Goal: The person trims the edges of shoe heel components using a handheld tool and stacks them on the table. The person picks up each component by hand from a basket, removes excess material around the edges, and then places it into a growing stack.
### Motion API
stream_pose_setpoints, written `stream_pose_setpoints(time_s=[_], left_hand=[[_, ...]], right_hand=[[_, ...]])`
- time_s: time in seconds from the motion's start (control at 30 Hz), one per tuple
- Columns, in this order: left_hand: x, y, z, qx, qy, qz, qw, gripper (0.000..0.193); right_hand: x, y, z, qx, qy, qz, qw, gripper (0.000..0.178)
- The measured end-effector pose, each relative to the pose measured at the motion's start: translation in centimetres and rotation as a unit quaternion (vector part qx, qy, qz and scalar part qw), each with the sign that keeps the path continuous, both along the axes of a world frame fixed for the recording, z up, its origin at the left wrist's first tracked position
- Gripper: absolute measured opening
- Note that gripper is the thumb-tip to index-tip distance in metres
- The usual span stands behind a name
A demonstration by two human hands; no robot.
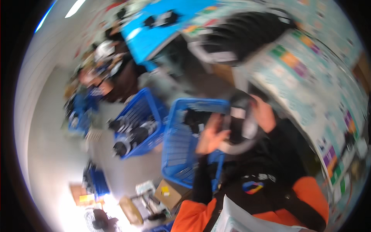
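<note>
A rounded black cap-like item (235, 125) with a white label and a grey curved edge is held up in front of my body, blurred by motion. My right hand (264, 115) grips its right side, fingers curled at the rim. On its other side my left hand (210, 135) has fingers stretched and thumb apart; whether it touches the item is too blurred to tell. Below the left hand stands a blue plastic basket (176, 102) with dark items (193, 120) inside.
Another blue basket (145, 96) holds black-and-white items to the left. A row of nested black items (247, 34) lies on the patterned table (309, 92) at right. Behind are a blue-topped table (154, 33) and several people (108, 73). A cardboard box (168, 193) sits lower left.
</note>
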State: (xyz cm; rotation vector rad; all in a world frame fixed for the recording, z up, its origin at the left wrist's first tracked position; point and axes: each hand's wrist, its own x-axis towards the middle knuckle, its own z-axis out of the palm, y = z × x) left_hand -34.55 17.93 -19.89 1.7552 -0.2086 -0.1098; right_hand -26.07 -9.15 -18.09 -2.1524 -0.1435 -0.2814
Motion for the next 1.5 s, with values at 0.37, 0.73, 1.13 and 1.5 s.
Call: stream_pose_setpoints(time_s=[0.37,0.73,1.13,1.5], left_hand=[[-2.8,-7.5,18.2,0.053,-0.256,0.195,0.945,0.045],[-1.0,-10.1,22.2,0.100,-0.371,0.152,0.910,0.052],[10.7,-24.8,27.0,0.270,-0.447,-0.104,0.846,0.017],[17.1,-35.7,25.6,0.305,-0.502,-0.131,0.798,0.010]], right_hand=[[-0.3,-1.1,5.8,0.717,0.130,0.203,0.654,0.042],[-4.9,-12.5,1.1,0.208,-0.063,-0.044,0.975,0.043],[-18.7,-50.5,-3.3,-0.485,0.275,-0.387,0.734,0.067],[-20.1,-57.0,-5.4,-0.377,0.246,-0.466,0.762,0.039]])
